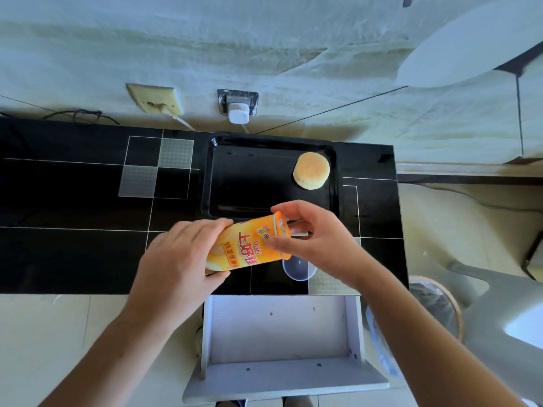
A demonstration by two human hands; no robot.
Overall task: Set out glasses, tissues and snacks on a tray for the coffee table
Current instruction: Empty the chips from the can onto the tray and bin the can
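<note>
While the left hand (179, 259) wraps around the lower body of an orange Oishi snack canister (248, 245), the canister lies tilted nearly on its side above the black glass tabletop (73, 207), with its open mouth directed toward the right. Left-hand fingers are curled closed on the canister wall, thumb on the upper side and remaining fingers beneath.

At the mouth of the canister, the right hand (320, 239) is positioned with thumb and fingers bent around the rim. A pale item is partly visible between those fingertips at the opening; whether it is firmly pinched cannot be determined, because the fingers cover it.

Directly below the canister mouth, a clear plastic lid (298, 268) rests flat on the tabletop, near the front edge.

Beyond the hands, a black rectangular tray (211, 177) sits on the tabletop close to the wall. One round, golden-brown pastry (311, 174) lies inside the tray at its right side, just beside the right rim. The canister and both hands are held over the near edge of the tray, apart from the pastry.

Under the front edge of the tabletop, a white drawer (282, 327) stands pulled open. On the wall behind the tray, a white plug adapter (238, 111) occupies a socket.
</note>
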